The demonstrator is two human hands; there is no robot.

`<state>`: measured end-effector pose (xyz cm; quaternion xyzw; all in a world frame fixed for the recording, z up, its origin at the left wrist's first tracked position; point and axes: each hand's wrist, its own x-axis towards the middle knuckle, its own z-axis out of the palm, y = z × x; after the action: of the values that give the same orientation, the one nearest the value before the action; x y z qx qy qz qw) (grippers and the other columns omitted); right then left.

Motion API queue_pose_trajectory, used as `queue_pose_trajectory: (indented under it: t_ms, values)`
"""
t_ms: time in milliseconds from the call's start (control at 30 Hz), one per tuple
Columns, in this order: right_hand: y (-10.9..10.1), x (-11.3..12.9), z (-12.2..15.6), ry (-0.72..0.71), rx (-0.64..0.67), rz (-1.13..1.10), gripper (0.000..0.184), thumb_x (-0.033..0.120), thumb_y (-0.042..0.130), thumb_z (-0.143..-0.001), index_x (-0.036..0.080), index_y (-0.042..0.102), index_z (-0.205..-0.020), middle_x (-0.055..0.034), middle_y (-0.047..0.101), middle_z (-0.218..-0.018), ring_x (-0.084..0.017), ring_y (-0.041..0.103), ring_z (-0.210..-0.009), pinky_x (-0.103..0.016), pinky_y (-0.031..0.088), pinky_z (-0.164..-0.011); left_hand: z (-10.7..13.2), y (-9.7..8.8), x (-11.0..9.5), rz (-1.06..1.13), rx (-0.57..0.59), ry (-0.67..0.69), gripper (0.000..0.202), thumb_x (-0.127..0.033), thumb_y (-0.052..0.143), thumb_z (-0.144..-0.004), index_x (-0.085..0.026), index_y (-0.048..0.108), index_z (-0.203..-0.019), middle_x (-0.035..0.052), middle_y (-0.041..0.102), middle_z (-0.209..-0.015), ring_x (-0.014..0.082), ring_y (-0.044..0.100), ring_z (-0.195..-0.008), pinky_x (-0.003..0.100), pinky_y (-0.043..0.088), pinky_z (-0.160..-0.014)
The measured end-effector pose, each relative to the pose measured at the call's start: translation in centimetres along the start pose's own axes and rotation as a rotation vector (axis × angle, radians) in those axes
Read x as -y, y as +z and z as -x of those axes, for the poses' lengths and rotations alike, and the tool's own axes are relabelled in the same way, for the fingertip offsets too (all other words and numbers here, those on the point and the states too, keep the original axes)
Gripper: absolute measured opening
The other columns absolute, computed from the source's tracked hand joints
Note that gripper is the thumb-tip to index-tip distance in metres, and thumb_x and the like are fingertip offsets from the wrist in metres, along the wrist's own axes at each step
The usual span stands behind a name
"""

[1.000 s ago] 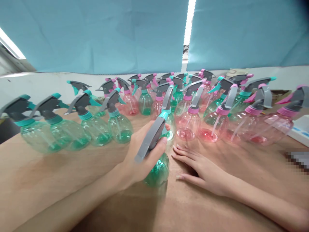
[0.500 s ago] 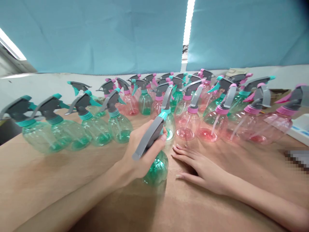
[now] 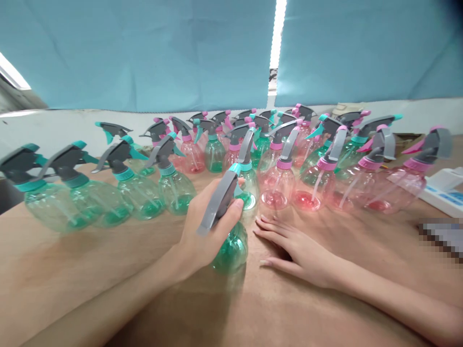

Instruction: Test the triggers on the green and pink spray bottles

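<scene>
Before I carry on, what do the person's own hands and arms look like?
Both the left hand and right hand are bare, with no gloves. Slim forearms show no sleeve, watch or bracelet within view. No ring shows on the right; the left fingers are partly hidden. The right thumbnail looks slightly long. No markings stand out.

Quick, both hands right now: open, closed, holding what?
Left hand: closed, holding a green bottle near its top.
Right hand: open, palm down on the table, holding nothing visible.
</scene>
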<state>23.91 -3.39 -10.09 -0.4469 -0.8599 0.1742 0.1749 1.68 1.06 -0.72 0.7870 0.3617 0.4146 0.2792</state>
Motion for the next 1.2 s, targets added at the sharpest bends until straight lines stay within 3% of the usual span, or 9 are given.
queue_pose_trajectory:
  t_ms: [1200]
  values:
    - [-0.05,0.04,0.05,0.008,0.015,-0.002,0.068,0.059,0.048,-0.093,0.016,0.042,-0.145,-0.0118,0.036,-0.154,-0.029,0.032,-0.142,-0.050,0.031,-0.115,0.10,0.04,0.40,0.036,0.000,0.030,0.018,-0.023,0.050,-0.094,-0.025,0.056,-0.111,-0.0038,0.052,-0.080,0.0125,0.046,-0.066,0.027,0.042,-0.067]
